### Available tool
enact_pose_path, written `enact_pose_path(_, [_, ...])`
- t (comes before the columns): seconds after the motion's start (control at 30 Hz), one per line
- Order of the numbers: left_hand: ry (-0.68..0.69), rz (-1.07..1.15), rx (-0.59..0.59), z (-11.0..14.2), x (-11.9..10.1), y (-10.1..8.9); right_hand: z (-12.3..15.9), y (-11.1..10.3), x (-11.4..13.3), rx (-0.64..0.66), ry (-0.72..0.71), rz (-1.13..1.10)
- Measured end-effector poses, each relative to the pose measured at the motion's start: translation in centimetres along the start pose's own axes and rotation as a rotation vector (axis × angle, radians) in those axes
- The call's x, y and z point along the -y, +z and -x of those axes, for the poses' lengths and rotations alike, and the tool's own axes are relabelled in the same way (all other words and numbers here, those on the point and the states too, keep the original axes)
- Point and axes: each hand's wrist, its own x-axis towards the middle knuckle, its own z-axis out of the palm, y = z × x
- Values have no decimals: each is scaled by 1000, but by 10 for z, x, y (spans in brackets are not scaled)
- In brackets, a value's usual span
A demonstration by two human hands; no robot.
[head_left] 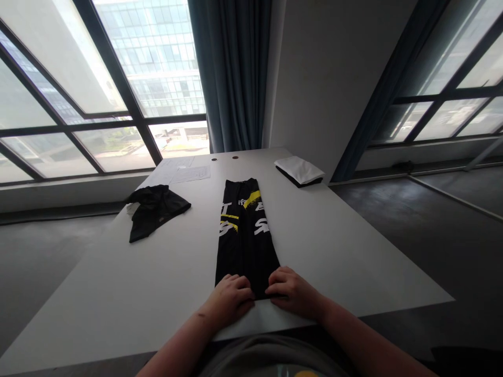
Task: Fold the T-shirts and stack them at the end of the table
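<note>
A black garment [243,235] with yellow and white print lies folded into a long narrow strip down the middle of the white table [334,246]. Its near end is at the table's front edge. My left hand [231,299] has its fingers curled onto the near left corner of the garment. My right hand [290,290] grips the near right corner in the same way. Both hands press the hem against the table.
A crumpled black garment [155,208] lies at the left of the table. A folded white-and-black cloth [299,170] sits at the far right corner. Sheets of paper [184,172] lie at the far left. Windows and a dark curtain [231,73] stand behind.
</note>
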Motion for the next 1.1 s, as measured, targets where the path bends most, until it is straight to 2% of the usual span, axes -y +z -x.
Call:
enact_pose_path(0.07, [8, 4, 11, 6, 1, -6, 6, -7, -2, 26, 25, -7])
enact_pose_path(0.2, [-79, -21, -61, 30, 18, -21, 17, -16, -4, 23, 62, 5])
enact_pose_path(0.37, [-187, 11, -8, 67, 46, -35, 33, -25, -11, -68, 80, 56])
enact_pose_path(0.43, [-231, 3, -25, 74, 51, -35, 38, -29, -14, -46, 117, 44])
enact_pose_path(0.6, [-269, -44, -112, 65, 49, -22, 37, -37, -17, 95, 137, -16])
enact_pose_path(0.8, [-287, -54, -129, 47, 52, -14, 33, -28, -30, 19, 170, 66])
enact_pose_path(0.97, [-462, -149, -203, 38, 49, -13, 28, -17, -44, -60, 335, 197])
enact_pose_path(1.03, [-472, -167, -222, 36, 48, -13, 25, -18, -46, -53, 367, 222])
enact_pose_path(1.1, [-411, -153, -209, 37, 49, -13, 22, -21, -45, 10, 333, 195])
